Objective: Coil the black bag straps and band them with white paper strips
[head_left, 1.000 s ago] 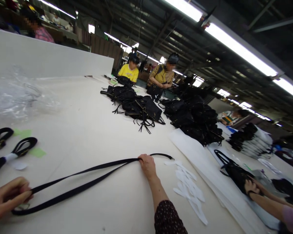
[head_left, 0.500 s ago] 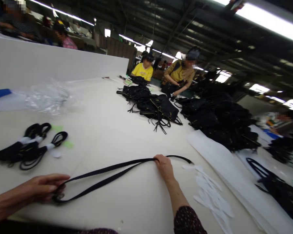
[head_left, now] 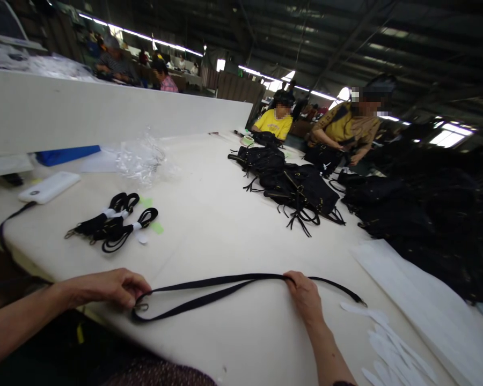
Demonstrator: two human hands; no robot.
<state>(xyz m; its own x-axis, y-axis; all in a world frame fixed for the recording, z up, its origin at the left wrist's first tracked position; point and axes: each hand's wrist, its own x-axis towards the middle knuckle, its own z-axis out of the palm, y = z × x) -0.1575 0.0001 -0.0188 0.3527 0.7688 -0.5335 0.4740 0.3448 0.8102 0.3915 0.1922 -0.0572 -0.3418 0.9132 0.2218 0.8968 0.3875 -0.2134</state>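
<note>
A long black strap lies doubled across the white table in front of me. My left hand pinches its looped left end, where a metal hook shows just beside the fingertips. My right hand is closed on the strap farther right, and a free tail runs past it to a small metal end. Beyond my left hand lie several bundled black straps, folded and wrapped with white bands. White paper strips are heaped to the right of my right hand.
Black bags lie mid-table, with a larger dark pile at right beside a white sheet. Clear plastic, a white phone-like device and a low partition are at left. Two people work across the table.
My view has swung left, so the scene sits farther right and the white device has come into view. Both hands still hold the strap in much the same places.
</note>
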